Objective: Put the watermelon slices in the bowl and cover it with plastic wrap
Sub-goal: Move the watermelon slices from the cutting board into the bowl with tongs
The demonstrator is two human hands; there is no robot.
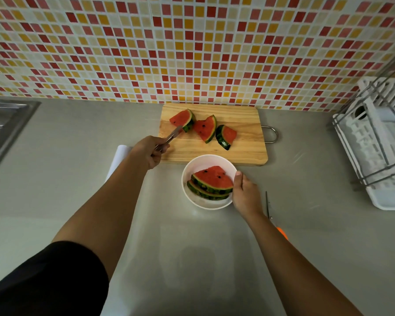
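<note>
Progress: two slices (211,181) sitting in bowl (198,163), three more waiting on board (244,147) | left hand (149,151) clamping tongs (172,136), reaching for leftmost slice (181,118) | right hand (244,192) gripping bowl rim | white roll (120,153), likely wrap, lying beside left wrist; covering not yet starting, I'm judging.

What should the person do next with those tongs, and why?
Probably pinch the leftmost watermelon slice with the tongs in the left hand and lift it toward the bowl. The tips reach it, two others lie on the cutting board, and the right hand grips the bowl's rim.
</note>
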